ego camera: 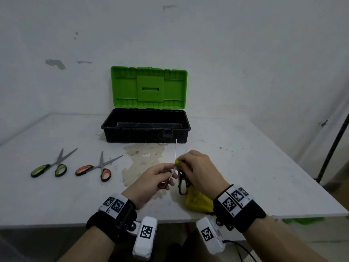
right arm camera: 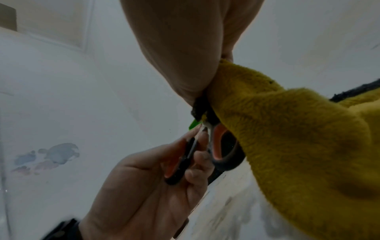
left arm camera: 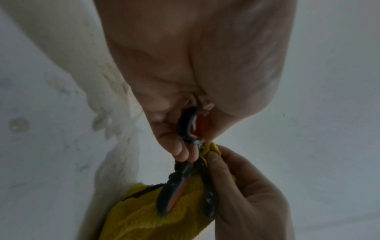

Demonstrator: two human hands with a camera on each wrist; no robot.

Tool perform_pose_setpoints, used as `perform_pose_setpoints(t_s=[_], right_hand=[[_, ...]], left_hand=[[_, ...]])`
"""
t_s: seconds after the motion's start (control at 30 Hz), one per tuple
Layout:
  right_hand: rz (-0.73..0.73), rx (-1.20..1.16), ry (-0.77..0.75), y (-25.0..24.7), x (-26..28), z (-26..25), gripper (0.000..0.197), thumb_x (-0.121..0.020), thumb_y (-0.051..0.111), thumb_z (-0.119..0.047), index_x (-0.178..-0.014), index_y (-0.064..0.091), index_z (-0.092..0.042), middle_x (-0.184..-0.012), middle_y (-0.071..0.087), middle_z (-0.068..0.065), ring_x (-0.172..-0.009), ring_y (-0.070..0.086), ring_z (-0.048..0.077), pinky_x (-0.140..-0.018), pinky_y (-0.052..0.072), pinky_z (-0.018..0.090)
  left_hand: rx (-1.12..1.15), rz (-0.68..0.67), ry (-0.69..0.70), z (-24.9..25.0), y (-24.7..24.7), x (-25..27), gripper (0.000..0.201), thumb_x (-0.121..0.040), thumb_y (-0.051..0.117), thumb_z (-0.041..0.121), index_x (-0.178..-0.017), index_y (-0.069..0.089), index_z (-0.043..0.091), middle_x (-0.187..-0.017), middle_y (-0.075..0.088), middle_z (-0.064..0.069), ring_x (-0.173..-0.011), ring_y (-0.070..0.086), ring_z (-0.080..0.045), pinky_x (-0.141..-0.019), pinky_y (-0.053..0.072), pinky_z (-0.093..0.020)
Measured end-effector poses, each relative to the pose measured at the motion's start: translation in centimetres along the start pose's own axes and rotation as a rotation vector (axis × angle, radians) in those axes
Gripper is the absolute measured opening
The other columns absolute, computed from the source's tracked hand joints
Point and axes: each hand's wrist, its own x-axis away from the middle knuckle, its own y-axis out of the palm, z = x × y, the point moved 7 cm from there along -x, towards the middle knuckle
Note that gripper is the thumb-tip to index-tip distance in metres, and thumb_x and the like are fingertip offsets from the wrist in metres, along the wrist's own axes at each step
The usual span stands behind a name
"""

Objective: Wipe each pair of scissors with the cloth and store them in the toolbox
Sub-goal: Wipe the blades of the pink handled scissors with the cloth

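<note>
My left hand grips one orange-and-black handle of an opened pair of scissors, whose free blade points away toward the toolbox. My right hand pinches the yellow cloth around the other blade near the pivot. In the left wrist view the scissors cross the cloth. In the right wrist view the cloth hangs from my right hand beside the scissors. The toolbox stands open behind, black base, green lid upright.
Two more pairs lie opened on the white table at left: green-handled scissors and orange-handled scissors. A brownish stain spreads before the toolbox. A dark pole stands at the right edge.
</note>
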Motion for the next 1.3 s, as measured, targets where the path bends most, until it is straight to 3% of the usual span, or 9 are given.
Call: perform_pose_setpoints(t_s=[0.2,0.3,0.43,0.6,0.73,0.87,0.97,1.23,1.3], right_hand=[[0.060,-0.055,-0.030,0.1,0.5,-0.2,0.015,-0.095,0.058,-0.019,-0.105,0.069,-0.017,-0.099,0.064,-0.003,-0.089,0.059,0.011,-0.082,0.047,0.019],[0.120,-0.096,-0.064,0.0,0.7,-0.5,0.014,-0.094,0.060,-0.018,-0.105,0.069,-0.016,-0.098,0.064,-0.004,-0.087,0.057,0.006,-0.080,0.043,0.009],[0.137,-0.114,-0.093,0.2,0.8,-0.6,0.013,-0.093,0.062,-0.017,-0.105,0.068,-0.017,-0.097,0.061,-0.005,-0.086,0.056,0.004,-0.079,0.042,0.009],[0.110,-0.157,-0.113,0.7,0.8,-0.5,0.013,-0.091,0.065,-0.019,-0.103,0.069,-0.019,-0.098,0.062,-0.007,-0.088,0.058,0.004,-0.082,0.046,0.013],[0.071,-0.174,-0.159,0.9,0.7,-0.8,0.013,-0.090,0.068,-0.019,-0.103,0.071,-0.018,-0.098,0.064,-0.006,-0.088,0.059,0.003,-0.082,0.046,0.011],[0.104,-0.137,-0.092,0.5,0.5,0.2,0.017,-0.089,0.068,-0.022,-0.106,0.069,-0.019,-0.100,0.065,-0.007,-0.090,0.055,0.001,-0.082,0.040,0.005],[0.160,-0.124,0.053,-0.5,0.3,2.1,0.022,-0.090,0.067,-0.029,-0.112,0.067,-0.022,-0.104,0.063,-0.013,-0.091,0.053,-0.001,-0.081,0.035,0.001],[0.041,-0.293,0.219,0.6,0.0,4.0,0.018,-0.101,0.047,-0.029,-0.102,0.065,-0.026,-0.087,0.064,-0.015,-0.083,0.058,0.001,-0.071,0.040,0.009],[-0.028,-0.330,0.278,1.4,-0.1,4.4,0.022,-0.102,0.044,-0.030,-0.099,0.064,-0.022,-0.086,0.064,-0.009,-0.082,0.058,0.009,-0.074,0.045,0.020]], left_hand=[[0.207,0.001,-0.031,-0.6,-0.9,0.2,0.042,-0.107,0.034,0.028,-0.121,0.067,0.005,-0.118,0.071,-0.013,-0.102,0.069,-0.030,-0.081,0.052,-0.036],[0.208,-0.005,-0.026,-0.4,-0.5,0.1,0.027,-0.104,0.044,0.014,-0.119,0.064,0.004,-0.112,0.073,-0.013,-0.095,0.073,-0.028,-0.081,0.056,-0.035],[0.164,0.009,0.003,-0.6,-0.7,-0.3,0.025,-0.095,0.056,-0.005,-0.116,0.063,0.005,-0.103,0.074,-0.017,-0.088,0.073,-0.027,-0.082,0.059,-0.036],[0.225,0.061,-0.056,-1.4,-0.9,-0.4,0.018,-0.094,0.059,0.001,-0.111,0.064,0.004,-0.097,0.071,-0.020,-0.086,0.068,-0.026,-0.066,0.057,-0.028],[0.219,0.016,-0.120,-2.0,-0.9,-0.7,0.025,-0.093,0.062,0.009,-0.117,0.066,0.005,-0.102,0.072,-0.016,-0.095,0.067,-0.024,-0.085,0.054,-0.035],[0.223,0.020,-0.121,-1.8,-1.5,-1.0,0.018,-0.095,0.060,0.010,-0.109,0.070,0.003,-0.089,0.068,-0.016,-0.072,0.066,-0.020,-0.063,0.056,-0.029],[0.130,0.049,-0.100,-1.2,-2.2,-0.9,0.018,-0.099,0.057,0.013,-0.110,0.071,0.009,-0.082,0.063,-0.008,-0.066,0.065,-0.018,-0.058,0.055,-0.029],[-0.202,0.140,-0.024,-0.3,-3.1,-0.6,0.008,-0.098,0.059,0.013,-0.094,0.062,0.007,-0.072,0.063,-0.006,-0.056,0.049,-0.016,-0.045,0.035,-0.026],[-0.233,0.173,-0.042,-0.6,-3.4,-0.6,0.012,-0.093,0.066,0.013,-0.090,0.063,0.002,-0.069,0.063,-0.009,-0.056,0.047,-0.018,-0.048,0.034,-0.027]])
